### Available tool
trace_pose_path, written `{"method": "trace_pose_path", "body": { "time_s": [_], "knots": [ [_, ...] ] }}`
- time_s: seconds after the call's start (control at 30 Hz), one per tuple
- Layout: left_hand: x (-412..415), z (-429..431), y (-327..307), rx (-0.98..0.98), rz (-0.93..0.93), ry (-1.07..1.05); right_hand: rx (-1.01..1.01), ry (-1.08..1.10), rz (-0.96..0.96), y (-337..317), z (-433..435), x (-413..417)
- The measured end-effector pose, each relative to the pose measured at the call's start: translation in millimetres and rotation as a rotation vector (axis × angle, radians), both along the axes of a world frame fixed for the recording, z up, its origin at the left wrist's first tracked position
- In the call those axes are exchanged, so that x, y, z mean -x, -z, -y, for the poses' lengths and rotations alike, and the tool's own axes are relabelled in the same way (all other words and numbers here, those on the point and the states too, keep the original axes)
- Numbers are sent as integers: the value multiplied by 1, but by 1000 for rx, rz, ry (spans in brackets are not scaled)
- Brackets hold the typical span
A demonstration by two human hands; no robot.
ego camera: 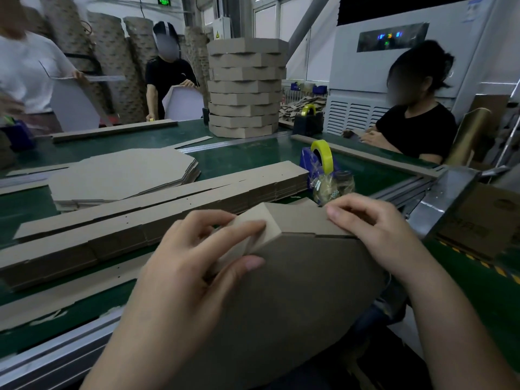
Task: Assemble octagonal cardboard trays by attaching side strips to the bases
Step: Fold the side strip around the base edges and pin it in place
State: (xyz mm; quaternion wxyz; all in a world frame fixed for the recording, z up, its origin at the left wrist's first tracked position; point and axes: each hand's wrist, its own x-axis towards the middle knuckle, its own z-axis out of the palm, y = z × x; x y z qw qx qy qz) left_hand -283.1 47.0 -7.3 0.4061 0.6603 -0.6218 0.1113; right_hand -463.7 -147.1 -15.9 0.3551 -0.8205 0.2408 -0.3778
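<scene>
A brown octagonal cardboard base (295, 291) leans toward me at the near edge of the green table (242, 159). A folded side strip (298, 220) runs along its upper edge. My left hand (197, 260) pinches the strip's left corner against the base, thumb below and fingers over the top. My right hand (374, 229) grips the strip's right part on the base's top edge, fingers curled over it. Flat side strips (157, 201) lie stacked just behind, and flat octagonal bases (121, 175) are piled to the left.
A blue tape dispenser with a yellow roll (320, 159) stands behind my right hand, with another dispenser (308, 119) further back. A tall stack of finished trays (246, 88) rises at mid-table. Three other people work around the table. A metal rail (56, 350) edges the near side.
</scene>
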Motion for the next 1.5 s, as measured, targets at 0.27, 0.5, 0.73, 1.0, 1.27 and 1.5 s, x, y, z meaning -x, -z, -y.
{"method": "trace_pose_path", "body": {
  "time_s": [0.27, 0.5, 0.73, 1.0, 1.27, 1.5],
  "knots": [
    [-25, -6, 15, -92, -95, 93, 125, 53, 67, 22, -13, -25],
    [-6, 21, -5, -263, 223, 32, 176, 9, 31, 24, -25, -48],
    [-6, 26, -2, -240, 182, 25, -126, -26, 26, 26, -11, -38],
    [-5, 34, -4, -284, 270, -32, -140, -45, 6, 31, -9, -44],
    [-11, 36, -2, -248, 213, -33, -238, 385, 121, 20, 89, -50],
    [-10, 35, -1, -249, 207, -17, -322, 666, -159, 14, 195, -52]
  ]
}}
